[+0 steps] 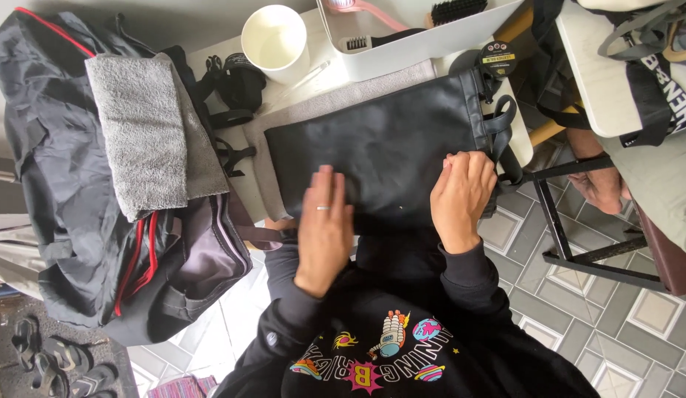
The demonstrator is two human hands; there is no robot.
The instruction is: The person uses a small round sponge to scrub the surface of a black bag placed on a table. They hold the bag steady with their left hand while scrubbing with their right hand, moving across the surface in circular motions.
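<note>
Showing, head view: a person's two bare hands work on a flat black leather bag lying on a white table, over a grey cloth.
Left hand: lies palm-down on the bag's near edge, fingers straight and close together, pressing and clasping nothing.
Right hand: fingers curled together, pinching the bag's near corner beside its black handle straps.
Bag position: near edge at the table's edge, strapped end at the table's right corner.
Surroundings: white plastic cup and white tray of brushes just beyond; folded grey towel on a black duffel bag to the left; another person's hand to the right.
Risk, as a judgement: the bag could slip off the table's edge if the flat hand lifts; a hard push away could nudge the cup or tray.
</note>
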